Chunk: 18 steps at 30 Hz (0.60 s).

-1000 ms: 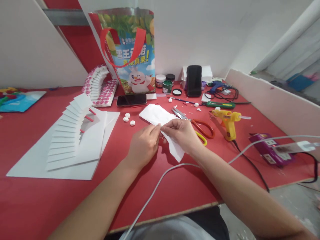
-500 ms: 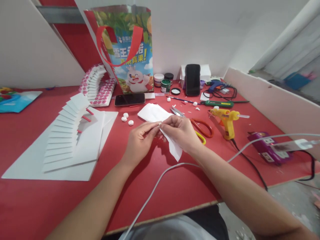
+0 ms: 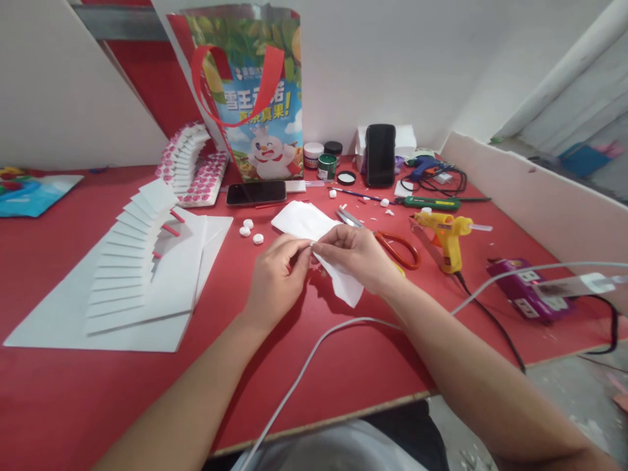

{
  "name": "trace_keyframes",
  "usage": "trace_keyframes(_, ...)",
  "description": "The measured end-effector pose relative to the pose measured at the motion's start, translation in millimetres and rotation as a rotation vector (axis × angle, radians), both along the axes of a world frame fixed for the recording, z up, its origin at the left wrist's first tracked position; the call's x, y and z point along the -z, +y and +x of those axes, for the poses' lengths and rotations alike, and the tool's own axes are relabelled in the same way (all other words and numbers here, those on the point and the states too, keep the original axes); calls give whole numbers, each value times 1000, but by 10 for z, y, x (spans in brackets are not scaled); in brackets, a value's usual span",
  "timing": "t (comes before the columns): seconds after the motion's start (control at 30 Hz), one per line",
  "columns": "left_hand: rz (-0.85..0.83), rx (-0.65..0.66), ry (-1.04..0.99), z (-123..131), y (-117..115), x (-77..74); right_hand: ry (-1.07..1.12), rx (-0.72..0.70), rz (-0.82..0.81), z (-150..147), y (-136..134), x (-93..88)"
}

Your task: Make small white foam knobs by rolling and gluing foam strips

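Observation:
Both hands meet over the middle of the red table, their fingertips pinched together. My left hand (image 3: 279,271) is closed on the end of a strip of white tissue paper (image 3: 347,286). My right hand (image 3: 356,256) pinches the same end from the other side, and the rest of the strip hangs below its fingers. Exactly how the end is folded is hidden between the fingertips. Just beyond lies a stack of white tissue (image 3: 301,219). Left of it sit 3 small white wads (image 3: 258,239). Red-handled scissors (image 3: 405,252) lie partly behind my right hand.
White boards with a stepped fan of strips (image 3: 122,261) lie left. A carrier bag (image 3: 265,131), paint jars (image 3: 327,167) and two phones (image 3: 256,193) (image 3: 381,157) are at the back. Right are a yellow glue gun (image 3: 447,239) and purple box (image 3: 527,288). A pale cable (image 3: 318,347) crosses in front.
The fingertips have shifted slightly against each other, covering more of the tissue's pinched end. The hanging part of the strip has swung a little to the right and spread wider.

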<state>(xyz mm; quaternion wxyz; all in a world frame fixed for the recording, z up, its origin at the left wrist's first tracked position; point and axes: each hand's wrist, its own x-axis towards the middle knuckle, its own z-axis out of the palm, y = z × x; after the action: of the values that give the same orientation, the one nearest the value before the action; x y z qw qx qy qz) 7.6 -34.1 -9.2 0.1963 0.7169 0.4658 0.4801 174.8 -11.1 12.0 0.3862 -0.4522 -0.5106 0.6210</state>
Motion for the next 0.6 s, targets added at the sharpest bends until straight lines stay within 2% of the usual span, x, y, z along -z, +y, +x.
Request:
trace_keyframes(0.07, -104, -6, -75, 2, 0, -13, 52, -18, -146, 31, 31, 17)
trace_keyframes(0.17, -269, 48, -209, 0, 6, -35, 129, -118, -336, 70, 67, 41)
trace_keyframes(0.3, -417, 73, -337, -15, 18, -43, 197, -193, -384, 94, 84, 40)
trace_keyframes(0.43, -456, 64, -341, -44, 36, -8, 88, -135, -323, 99, 73, 21)
trace_keyframes(0.6, -358, 2, -251, -27, 21, 11, -181, 9, 13, 34, 21, 12)
